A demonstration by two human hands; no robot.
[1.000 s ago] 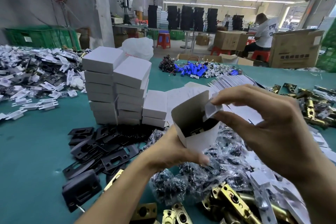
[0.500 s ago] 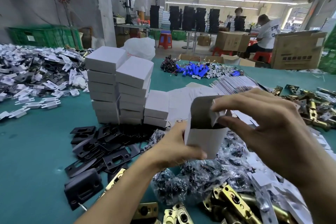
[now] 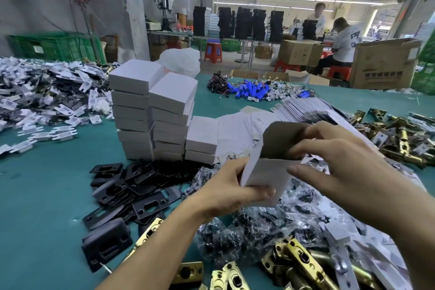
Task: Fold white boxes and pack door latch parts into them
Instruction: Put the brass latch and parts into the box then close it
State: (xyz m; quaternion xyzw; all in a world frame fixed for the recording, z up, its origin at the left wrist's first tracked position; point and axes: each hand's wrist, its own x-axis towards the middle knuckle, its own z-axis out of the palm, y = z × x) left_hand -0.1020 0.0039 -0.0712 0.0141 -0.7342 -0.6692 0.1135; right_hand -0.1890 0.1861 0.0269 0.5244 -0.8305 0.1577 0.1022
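Note:
I hold a small white box (image 3: 266,178) above the green table, its grey-lined lid flap (image 3: 280,139) standing up. My left hand (image 3: 226,190) grips the box from below and the left, thumb across its front face. My right hand (image 3: 334,160) pinches the top edge at the right, fingers curled over the opening and thumb on the front. The box's contents are hidden. Stacks of folded white boxes (image 3: 153,110) stand behind it. Black strike plates (image 3: 131,186), bagged screws (image 3: 247,235) and brass latches (image 3: 301,263) lie below my hands.
Flat white box blanks (image 3: 303,108) fan out behind the box. More brass latches (image 3: 400,136) pile at the right, white plastic parts (image 3: 42,101) at the left, blue parts (image 3: 251,90) farther back. Cardboard cartons (image 3: 383,63) and two people are beyond the table.
The box has turned upright and its opening no longer faces me. My right hand moved from the side flap onto the top edge, and the lid flap now stands up.

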